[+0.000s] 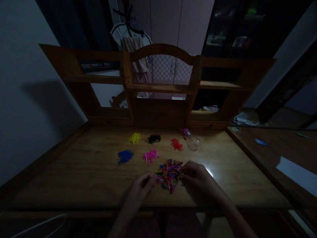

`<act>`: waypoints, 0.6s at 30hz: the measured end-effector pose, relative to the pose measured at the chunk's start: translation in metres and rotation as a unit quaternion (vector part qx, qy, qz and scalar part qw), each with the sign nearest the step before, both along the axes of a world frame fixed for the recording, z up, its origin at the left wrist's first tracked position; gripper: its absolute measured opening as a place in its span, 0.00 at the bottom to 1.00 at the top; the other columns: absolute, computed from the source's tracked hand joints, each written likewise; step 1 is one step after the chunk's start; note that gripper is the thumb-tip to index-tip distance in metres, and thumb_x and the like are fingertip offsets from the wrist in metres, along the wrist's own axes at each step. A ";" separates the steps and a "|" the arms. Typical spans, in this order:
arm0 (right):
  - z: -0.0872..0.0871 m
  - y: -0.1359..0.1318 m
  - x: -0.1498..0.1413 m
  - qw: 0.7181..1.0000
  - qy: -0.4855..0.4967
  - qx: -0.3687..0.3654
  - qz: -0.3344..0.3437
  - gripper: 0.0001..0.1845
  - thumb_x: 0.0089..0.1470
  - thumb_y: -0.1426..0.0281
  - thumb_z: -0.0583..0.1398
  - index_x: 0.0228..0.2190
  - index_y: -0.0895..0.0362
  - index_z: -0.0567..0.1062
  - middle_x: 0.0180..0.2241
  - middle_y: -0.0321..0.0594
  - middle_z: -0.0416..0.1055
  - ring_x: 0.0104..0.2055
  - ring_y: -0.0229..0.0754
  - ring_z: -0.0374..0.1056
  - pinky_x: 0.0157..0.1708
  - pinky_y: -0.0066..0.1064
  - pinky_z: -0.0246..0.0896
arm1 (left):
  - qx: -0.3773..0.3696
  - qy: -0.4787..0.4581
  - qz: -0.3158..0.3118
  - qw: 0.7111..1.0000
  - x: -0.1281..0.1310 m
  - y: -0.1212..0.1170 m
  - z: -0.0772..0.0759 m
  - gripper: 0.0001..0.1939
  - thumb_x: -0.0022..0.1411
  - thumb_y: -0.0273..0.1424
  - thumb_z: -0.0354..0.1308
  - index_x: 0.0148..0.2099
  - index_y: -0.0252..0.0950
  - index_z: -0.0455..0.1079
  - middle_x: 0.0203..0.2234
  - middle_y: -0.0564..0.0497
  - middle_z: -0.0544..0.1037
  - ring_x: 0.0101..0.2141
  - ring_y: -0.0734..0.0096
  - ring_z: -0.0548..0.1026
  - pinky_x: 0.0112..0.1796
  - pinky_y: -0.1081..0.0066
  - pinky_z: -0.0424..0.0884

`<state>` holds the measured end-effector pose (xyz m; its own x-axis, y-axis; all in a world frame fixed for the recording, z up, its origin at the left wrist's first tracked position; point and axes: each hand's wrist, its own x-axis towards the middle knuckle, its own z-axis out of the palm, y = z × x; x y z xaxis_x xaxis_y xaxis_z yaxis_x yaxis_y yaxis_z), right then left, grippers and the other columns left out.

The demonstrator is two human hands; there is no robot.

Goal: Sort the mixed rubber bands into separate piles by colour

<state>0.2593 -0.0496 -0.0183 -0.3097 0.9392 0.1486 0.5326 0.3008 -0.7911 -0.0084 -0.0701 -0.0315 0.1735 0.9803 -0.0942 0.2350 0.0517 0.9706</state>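
A mixed pile of small, multicoloured rubber bands lies near the front of the wooden desk. At its left edge is my left hand, thumb and fingers pinched together; whatever is between the tips is too small to tell. My right hand touches the pile from the other side, its fingers also closed at the tips, with their contents hidden. Behind the pile lie single-colour heaps: pink bands, blue bands, yellow bands, black bands and red bands.
A clear bulb-shaped bottle with a purple cap lies on its side at the back right. A wooden shelf unit rises along the desk's far edge. White paper rests on a brown surface to the right. The room is dim.
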 end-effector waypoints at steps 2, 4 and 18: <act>-0.002 -0.001 0.000 1.000 0.026 -0.015 -0.008 0.08 0.53 0.65 0.63 0.36 0.54 0.78 0.35 0.40 0.75 0.36 0.42 0.72 0.36 0.30 0.65 | -0.019 -0.017 0.008 1.000 -0.002 0.001 -0.002 0.21 0.62 0.47 0.51 0.27 0.36 0.62 0.20 0.57 0.63 0.22 0.75 0.61 0.24 0.76 0.56; -0.004 -0.002 0.000 0.998 0.052 -0.033 -0.018 0.08 0.53 0.65 0.63 0.35 0.55 0.78 0.34 0.40 0.75 0.36 0.42 0.72 0.36 0.30 0.66 | -0.024 -0.027 0.019 0.999 -0.003 0.001 -0.003 0.21 0.62 0.48 0.51 0.27 0.36 0.62 0.20 0.57 0.63 0.22 0.76 0.61 0.24 0.76 0.56; -0.005 -0.008 -0.001 0.993 0.090 -0.041 -0.061 0.13 0.55 0.67 0.59 0.41 0.54 0.79 0.37 0.40 0.78 0.37 0.43 0.73 0.36 0.31 0.67 | 0.019 -0.010 0.025 0.999 -0.001 0.001 -0.005 0.21 0.60 0.47 0.53 0.26 0.35 0.66 0.21 0.54 0.67 0.24 0.72 0.65 0.26 0.76 0.61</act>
